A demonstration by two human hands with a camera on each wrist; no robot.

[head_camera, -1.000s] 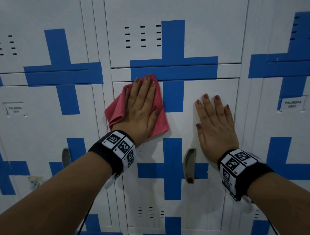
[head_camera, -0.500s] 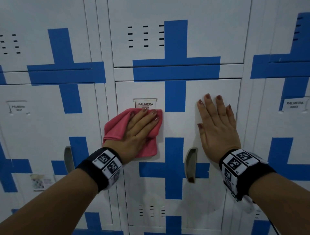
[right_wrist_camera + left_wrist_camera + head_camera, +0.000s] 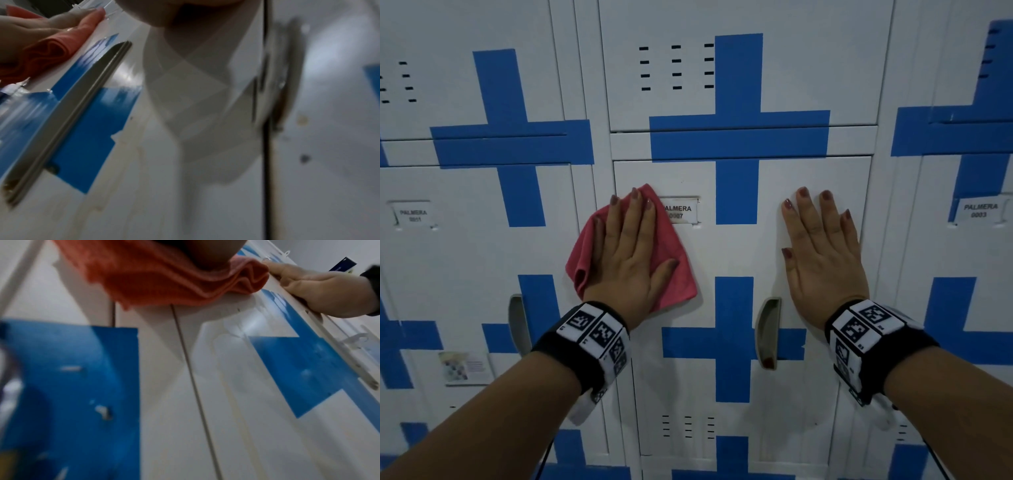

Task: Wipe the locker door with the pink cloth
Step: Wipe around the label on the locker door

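Left hand [image 3: 631, 260] lies flat on the pink cloth [image 3: 674, 270], fingers straight and spread, palm pressing the cloth against the locker door [image 3: 750, 246]. Grip here is wide, not curled round anything. The flat palm spreads pressure so the whole patch of cloth rubs the metal instead of bunching, I'd judge. The cloth sits at the door's upper left, its top corner near the top edge and its right edge overlapping the left end of the name label [image 3: 683, 210]. Its left side is folded and rumpled, hanging past the door seam toward the neighbouring locker; the folds show clearly from the left wrist view.

Right hand [image 3: 822, 253] is also flat and wide, fingers straight, holding nothing, palm on the door's upper right, just above and beside the recessed handle [image 3: 767, 334]. Likely reason: it braces the door shut so it doesn't rattle or swing under the wiping push, and steadies the body.

Blue tape cross [image 3: 734, 337] runs down the door's middle, between the two hands. The right wrist view shows faint yellowish streaks low on the door, so the lower panel probably still needs passes. Vent slots [image 3: 687, 426] near the bottom are untouched by either hand now.

Step in hand: wiping the upper-left area around the label. Risk: the label's edge may snag the cloth.
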